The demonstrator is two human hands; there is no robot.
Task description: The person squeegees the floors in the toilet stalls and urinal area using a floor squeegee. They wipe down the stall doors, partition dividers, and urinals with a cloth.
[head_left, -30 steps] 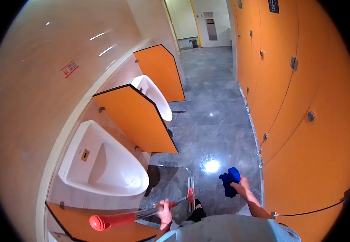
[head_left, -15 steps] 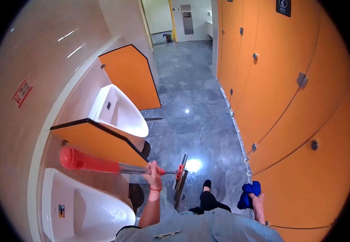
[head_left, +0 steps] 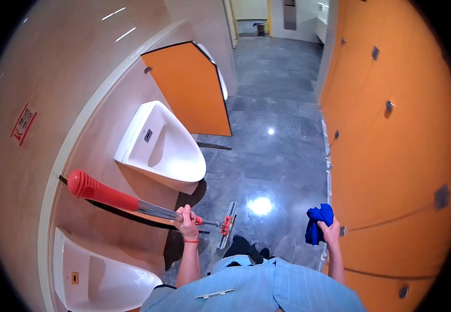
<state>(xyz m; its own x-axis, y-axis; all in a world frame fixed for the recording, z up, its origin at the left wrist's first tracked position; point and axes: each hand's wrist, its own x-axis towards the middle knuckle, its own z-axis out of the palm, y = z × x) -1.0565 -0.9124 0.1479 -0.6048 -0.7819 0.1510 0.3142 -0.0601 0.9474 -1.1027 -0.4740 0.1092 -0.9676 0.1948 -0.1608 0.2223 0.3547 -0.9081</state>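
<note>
My left hand [head_left: 186,222] is closed around the metal pole of a flat mop [head_left: 160,210]. The mop's thick red grip points up and to the left, over the wall side. Its narrow mop head [head_left: 227,224], with a red clamp in the middle, is low in front of me; no pad is visible on it, and I cannot tell whether it touches the floor. A bunched blue cloth [head_left: 316,222] is gripped in my right hand [head_left: 330,232], beside the orange stall doors.
White urinals [head_left: 186,156] line the left wall, with an orange divider [head_left: 191,93] beyond the middle one. Orange stall doors [head_left: 392,156] run along the right. Grey tiled floor [head_left: 272,88] stretches ahead to a doorway and a bin [head_left: 260,29].
I have advanced along the aisle, and the view has turned left. The near divider now shows almost edge-on. Both hands keep hold of the mop and the cloth.
</note>
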